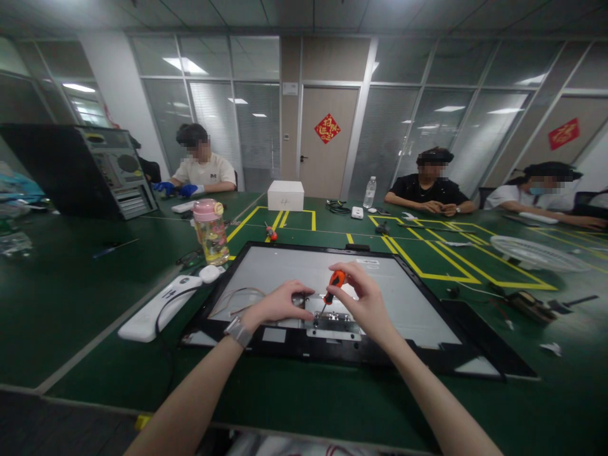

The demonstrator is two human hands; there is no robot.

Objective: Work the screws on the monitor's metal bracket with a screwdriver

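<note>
A display panel (380,278) with a black frame lies flat, its grey back side up, on the green table in front of me. My right hand (363,294) holds a small orange-and-black screwdriver (337,279) between thumb and fingers. Its shaft slants down to a metal bracket (332,334) with screws near the panel's close edge. My left hand (280,303) lies over the panel beside the bracket, thumb and forefinger apart, the thumb tip at the bracket's left end. A dark part shows between these fingers; whether they touch it I cannot tell. Thin wires (237,294) run left of it.
To the left are a white power strip (161,307) with a black cable, a pink-lidded bottle (211,234) and an open computer case (109,171). A white box (285,196) stands behind the panel. A dark flat panel (494,342) lies at right. Several people sit across the table.
</note>
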